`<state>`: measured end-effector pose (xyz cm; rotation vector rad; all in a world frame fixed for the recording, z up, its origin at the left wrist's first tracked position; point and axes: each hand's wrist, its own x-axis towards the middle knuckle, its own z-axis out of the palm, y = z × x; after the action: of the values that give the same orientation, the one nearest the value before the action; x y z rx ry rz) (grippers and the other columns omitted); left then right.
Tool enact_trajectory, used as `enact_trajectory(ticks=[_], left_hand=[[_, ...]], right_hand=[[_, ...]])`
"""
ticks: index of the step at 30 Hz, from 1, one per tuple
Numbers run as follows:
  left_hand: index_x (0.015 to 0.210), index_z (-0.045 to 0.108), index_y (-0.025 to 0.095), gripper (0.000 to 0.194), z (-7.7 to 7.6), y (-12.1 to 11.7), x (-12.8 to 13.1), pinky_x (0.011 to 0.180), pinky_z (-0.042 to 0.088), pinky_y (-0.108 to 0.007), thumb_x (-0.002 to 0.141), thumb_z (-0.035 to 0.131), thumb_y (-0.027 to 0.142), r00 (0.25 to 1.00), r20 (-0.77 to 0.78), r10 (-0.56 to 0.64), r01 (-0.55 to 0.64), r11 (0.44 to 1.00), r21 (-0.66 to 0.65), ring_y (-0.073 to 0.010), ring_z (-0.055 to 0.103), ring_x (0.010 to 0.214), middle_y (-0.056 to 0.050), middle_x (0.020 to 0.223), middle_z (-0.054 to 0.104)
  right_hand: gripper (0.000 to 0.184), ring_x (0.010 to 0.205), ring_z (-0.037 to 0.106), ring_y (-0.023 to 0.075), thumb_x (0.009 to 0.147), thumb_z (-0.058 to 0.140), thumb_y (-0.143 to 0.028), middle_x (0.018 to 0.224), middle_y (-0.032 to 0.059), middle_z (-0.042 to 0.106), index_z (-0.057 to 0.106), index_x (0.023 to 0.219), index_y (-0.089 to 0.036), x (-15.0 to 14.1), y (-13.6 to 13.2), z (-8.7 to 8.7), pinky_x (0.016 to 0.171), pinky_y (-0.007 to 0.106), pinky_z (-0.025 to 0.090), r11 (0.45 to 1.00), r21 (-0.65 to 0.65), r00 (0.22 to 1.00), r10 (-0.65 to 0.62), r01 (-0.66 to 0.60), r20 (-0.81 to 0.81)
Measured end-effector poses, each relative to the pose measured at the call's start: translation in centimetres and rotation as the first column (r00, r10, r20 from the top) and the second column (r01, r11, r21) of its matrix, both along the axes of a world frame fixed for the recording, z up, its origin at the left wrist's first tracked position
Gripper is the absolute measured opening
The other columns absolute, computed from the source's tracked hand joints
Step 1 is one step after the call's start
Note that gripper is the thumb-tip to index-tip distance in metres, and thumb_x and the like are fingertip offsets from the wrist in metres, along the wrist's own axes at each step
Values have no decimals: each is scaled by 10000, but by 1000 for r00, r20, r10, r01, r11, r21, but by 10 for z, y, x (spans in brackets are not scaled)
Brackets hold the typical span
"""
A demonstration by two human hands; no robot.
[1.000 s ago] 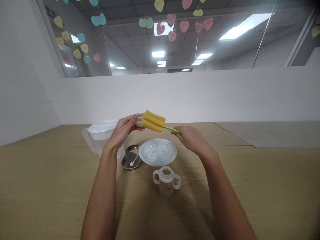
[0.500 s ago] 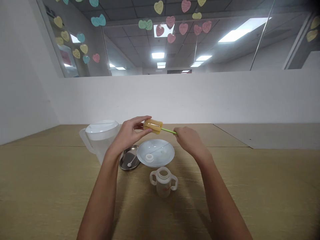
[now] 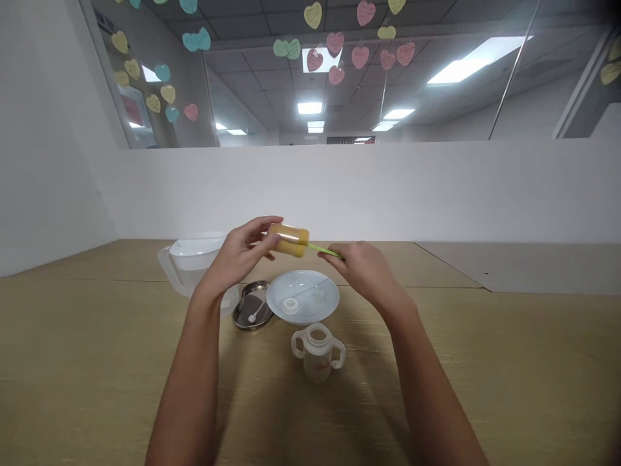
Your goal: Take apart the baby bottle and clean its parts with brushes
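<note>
Left hand (image 3: 241,249): half curled, thumb on the near side and fingers round the back, so it's got the closed end of the clear cup (image 3: 286,237) and isn't squeezing into a full fist.
Right hand (image 3: 361,265): closed up pretty tight on the green handle (image 3: 323,250) of the sponge brush.
Clear cup: up in the air between the two hands, tipped on its side with the mouth facing right, above and behind the bowl (image 3: 310,315).
Yellow sponge (image 3: 304,240): basically all the way inside the cup, filling it, so that bit is done. Getting it back out isn't. I'd call it mid-job on this piece, though one frame can't tell you how clean the cup is.
Two-handled bottle (image 3: 317,364): upright on the table (image 3: 436,375) in front of the bowl, top open, no hand on it. Can't tell if it's had its turn with the sponge.
White ring (image 3: 290,306): loose in the bowl, so not fitted on anything.
White stick (image 3: 252,318): lying in the metal tray (image 3: 248,302), also loose.
Pitcher (image 3: 187,263): over on the left behind the forearm, partly hidden, not being used right now.
</note>
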<state>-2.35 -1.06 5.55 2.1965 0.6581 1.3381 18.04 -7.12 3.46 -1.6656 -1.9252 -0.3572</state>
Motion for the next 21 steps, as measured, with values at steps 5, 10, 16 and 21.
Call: enact_trajectory(ticks=[5,10,16,21], left_hand=[[1176,547,201,511,0,-2,2,820,495,-329,714,656,392,993,28,-115,113,991,67,-228,555,1005,-95,1142,582],[1167,549,180,471,-3,-1,7,632,513,-310,785,544,454,999,10,47,-47,999,-19,-193,607,769,-93,930,635],[1128,578,250,395,-5,-6,17,858,453,-307,753,600,373,999,-51,3,7,980,201,-212,504,1069,-61,1196,528],[774,625,148,436,-10,2,21,460,393,-224,831,410,522,979,-31,204,-203,978,39,-103,480,487,-6,593,528]], right_hand=[[400,508,372,104,893,396,-438,578,6,546,554,641,-170,8,-4,3,500,235,185,1000,-30,999,7,-8,-36],[441,491,365,105,892,376,-466,562,14,534,526,607,-165,7,-5,3,494,242,177,999,-32,999,-39,39,9],[412,483,353,109,889,393,-449,544,7,526,531,611,-177,13,-3,1,493,239,178,996,3,996,-91,91,15],[431,502,389,108,888,393,-459,574,16,543,537,608,-165,6,-4,2,496,241,186,996,-75,998,-46,49,40]])
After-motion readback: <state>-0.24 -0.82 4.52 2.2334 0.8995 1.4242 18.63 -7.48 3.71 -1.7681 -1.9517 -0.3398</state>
